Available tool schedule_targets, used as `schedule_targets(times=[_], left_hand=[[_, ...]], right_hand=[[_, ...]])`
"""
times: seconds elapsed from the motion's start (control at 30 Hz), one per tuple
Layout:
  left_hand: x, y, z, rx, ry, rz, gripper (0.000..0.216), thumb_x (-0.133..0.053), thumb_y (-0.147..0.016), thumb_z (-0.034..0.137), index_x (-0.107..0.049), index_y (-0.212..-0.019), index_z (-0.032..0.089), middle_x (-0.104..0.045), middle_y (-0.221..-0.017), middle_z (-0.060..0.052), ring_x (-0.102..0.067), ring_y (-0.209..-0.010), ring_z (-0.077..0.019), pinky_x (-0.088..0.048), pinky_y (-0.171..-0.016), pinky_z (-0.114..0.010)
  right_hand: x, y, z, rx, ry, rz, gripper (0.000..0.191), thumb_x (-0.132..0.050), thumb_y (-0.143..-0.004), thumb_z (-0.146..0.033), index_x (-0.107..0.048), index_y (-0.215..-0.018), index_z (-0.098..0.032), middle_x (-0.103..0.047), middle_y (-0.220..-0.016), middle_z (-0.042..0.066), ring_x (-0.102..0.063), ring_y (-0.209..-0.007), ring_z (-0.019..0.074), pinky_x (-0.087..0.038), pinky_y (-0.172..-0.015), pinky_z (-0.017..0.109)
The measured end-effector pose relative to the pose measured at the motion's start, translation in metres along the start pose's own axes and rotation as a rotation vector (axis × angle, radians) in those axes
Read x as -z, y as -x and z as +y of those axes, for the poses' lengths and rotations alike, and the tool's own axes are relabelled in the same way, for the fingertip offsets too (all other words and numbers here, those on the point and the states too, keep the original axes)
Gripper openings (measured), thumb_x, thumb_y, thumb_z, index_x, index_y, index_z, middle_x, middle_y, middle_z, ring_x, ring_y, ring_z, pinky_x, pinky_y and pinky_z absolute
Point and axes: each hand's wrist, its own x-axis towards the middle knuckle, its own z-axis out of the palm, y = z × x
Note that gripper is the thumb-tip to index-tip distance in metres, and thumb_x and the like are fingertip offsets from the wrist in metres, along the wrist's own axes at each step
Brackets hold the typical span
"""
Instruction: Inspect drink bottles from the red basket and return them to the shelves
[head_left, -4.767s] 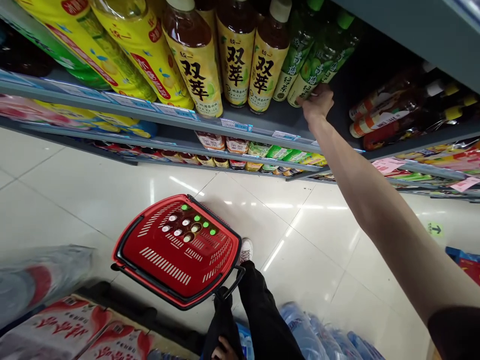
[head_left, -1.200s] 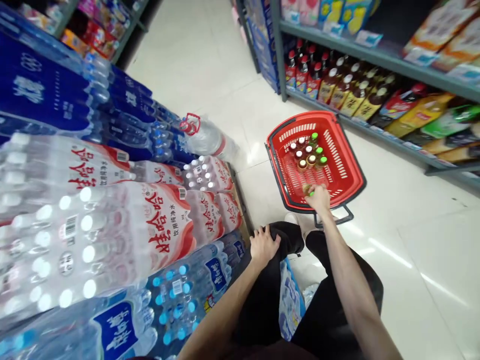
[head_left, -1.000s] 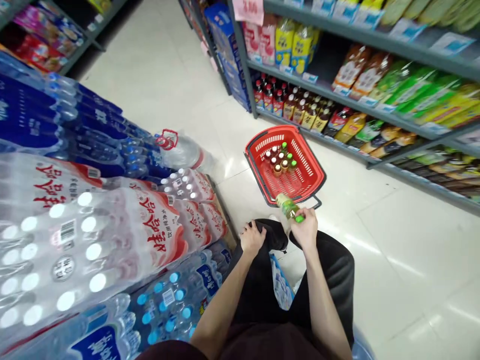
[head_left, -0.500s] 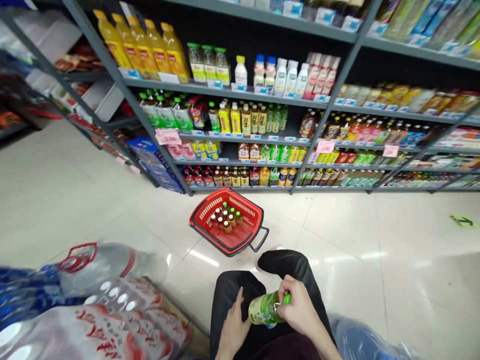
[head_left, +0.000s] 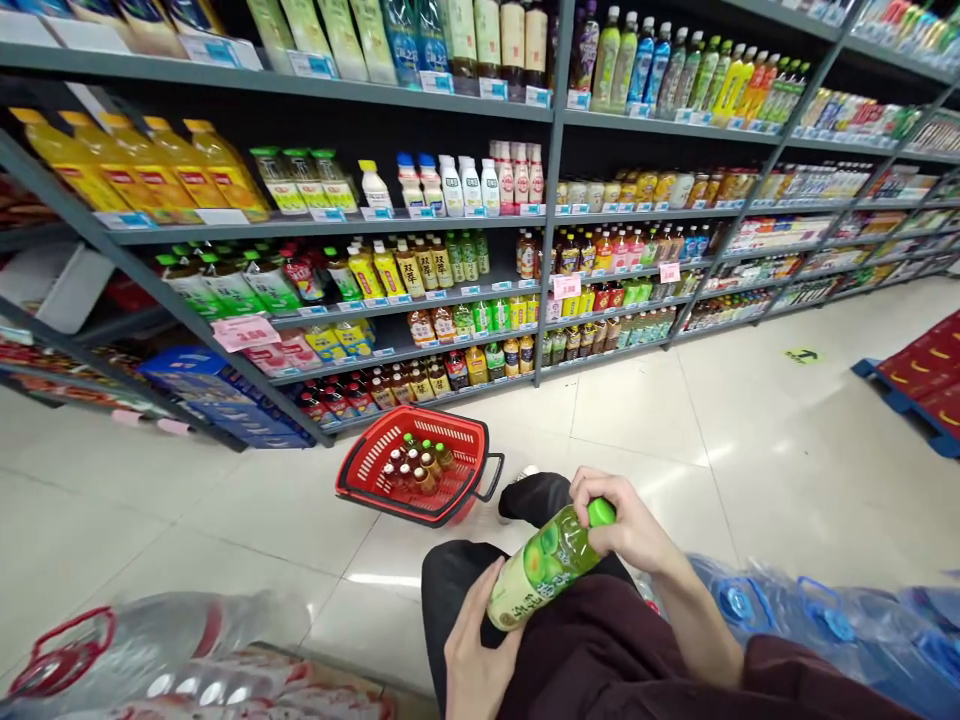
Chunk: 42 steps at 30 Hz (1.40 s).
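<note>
Across my lap lies a drink bottle (head_left: pixel 553 552) with a green cap and a green, fruit-printed label, tilted with its cap up to the right. My right hand (head_left: pixel 626 520) grips it at the neck, fingers curled about the cap. The base end rests in my left hand (head_left: pixel 480 645), with fingers along one side and the thumb on the other. Ahead on the floor stands a red shopping basket (head_left: pixel 469 437) with a black handle. Several small bottles (head_left: pixel 414 462) with white and green caps stand inside it.
A long grey shelf (head_left: pixel 330 232) full of drinks runs behind the basket. Shrink-wrapped bottles (head_left: pixel 247 680) lie at lower left, large water jugs (head_left: pixel 825 620) at lower right. A blue pallet (head_left: pixel 904 400) with red boxes stands far right.
My view has swung right and the bottle is raised nearer to me. My left hand, apart with fingers pointing forward before, is now at the bottle's base. My right hand still grips the cap end.
</note>
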Motion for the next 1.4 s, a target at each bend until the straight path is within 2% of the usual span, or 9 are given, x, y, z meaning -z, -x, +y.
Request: schedule_targets(times=[0.13,0.43,0.57,0.7,0.83,1.03,1.17,1.3,1.4], left_hand=[[0.016,0.002,0.023,-0.152,0.024,0.020,0.056,-0.081,-0.081,0.025,-0.066,-0.135,0.023,-0.073,-0.125,-0.009,-0.074,-0.109,-0.0223,-0.061,-0.097,-0.031],[0.035,0.016,0.057,-0.085,0.173,-0.097,0.088,-0.103,-0.040,0.035,-0.076,-0.122,0.022,-0.079,-0.109,-0.009,-0.078,-0.096,-0.0290,-0.064,-0.091,-0.038],[0.038,0.025,0.069,-0.033,0.334,-0.241,0.108,-0.101,-0.019,0.050,-0.078,-0.120,0.018,-0.080,-0.105,-0.012,-0.077,-0.087,-0.0304,-0.065,-0.086,-0.037],[0.037,0.032,0.083,0.120,0.523,-0.448,0.137,-0.097,-0.003,0.055,-0.071,-0.130,0.011,-0.079,-0.089,-0.010,-0.071,-0.070,-0.0260,-0.062,-0.082,-0.036],[0.040,0.033,0.091,0.264,0.709,-0.545,0.131,-0.099,-0.010,0.056,-0.067,-0.128,0.010,-0.076,-0.099,-0.010,-0.070,-0.083,-0.0272,-0.057,-0.090,-0.035],[0.053,0.034,0.086,0.341,0.805,-0.391,0.094,-0.103,-0.026,0.041,-0.068,-0.107,0.010,-0.074,-0.086,-0.005,-0.066,-0.077,-0.0205,-0.054,-0.068,-0.026],[0.053,0.035,0.090,0.400,0.768,-0.367,0.068,-0.100,-0.050,0.037,-0.071,-0.107,0.011,-0.074,-0.082,-0.005,-0.067,-0.073,-0.0186,-0.056,-0.071,-0.027],[0.046,0.038,0.096,0.499,1.032,-0.569,0.054,-0.089,-0.072,0.043,-0.070,-0.111,0.011,-0.077,-0.085,-0.012,-0.074,-0.069,-0.0227,-0.059,-0.063,-0.031],[0.038,0.044,0.095,0.523,1.220,-0.727,0.051,-0.088,-0.073,0.047,-0.071,-0.106,0.012,-0.078,-0.085,-0.014,-0.075,-0.064,-0.0243,-0.055,-0.055,-0.028]], right_hand=[[0.013,0.025,-0.007,0.080,-0.121,0.035,0.022,-0.053,-0.043,-0.011,-0.062,-0.062,-0.018,-0.050,-0.081,0.001,-0.044,-0.076,0.0152,-0.031,-0.065,0.029],[0.030,0.064,-0.003,0.148,-0.370,-0.046,0.031,-0.085,-0.059,-0.022,-0.078,-0.089,-0.023,-0.052,-0.081,0.001,-0.046,-0.073,0.0148,-0.031,-0.061,0.026],[0.009,0.060,0.000,0.203,-0.464,0.009,0.027,-0.091,-0.061,-0.031,-0.077,-0.082,-0.021,-0.049,-0.078,0.001,-0.044,-0.074,0.0149,-0.032,-0.061,0.025],[-0.032,0.045,-0.007,0.166,-0.680,-0.019,0.022,-0.079,-0.075,-0.026,-0.059,-0.069,-0.018,-0.038,-0.068,-0.002,-0.035,-0.064,0.0127,-0.029,-0.055,0.024],[-0.069,0.026,-0.015,0.089,-0.794,-0.098,0.024,-0.070,-0.079,-0.027,-0.052,-0.065,-0.017,-0.035,-0.068,-0.001,-0.035,-0.063,0.0128,-0.033,-0.054,0.023],[-0.105,-0.003,-0.027,0.010,-0.839,-0.210,0.036,-0.061,-0.084,-0.046,-0.059,-0.065,-0.016,-0.039,-0.071,0.001,-0.041,-0.067,0.0142,-0.044,-0.058,0.024],[-0.115,-0.018,-0.031,-0.012,-0.820,-0.399,0.038,-0.061,-0.086,-0.050,-0.058,-0.068,-0.016,-0.043,-0.072,0.002,-0.045,-0.067,0.0153,-0.048,-0.055,0.025],[-0.124,-0.025,-0.008,0.007,-0.908,-0.512,0.042,-0.068,-0.078,-0.059,-0.052,-0.079,-0.021,-0.046,-0.071,0.001,-0.048,-0.065,0.0164,-0.052,-0.051,0.028],[-0.135,-0.028,0.022,-0.006,-1.064,-0.561,0.055,-0.071,-0.072,-0.068,-0.042,-0.085,-0.024,-0.044,-0.068,-0.004,-0.042,-0.056,0.0123,-0.049,-0.045,0.024]])
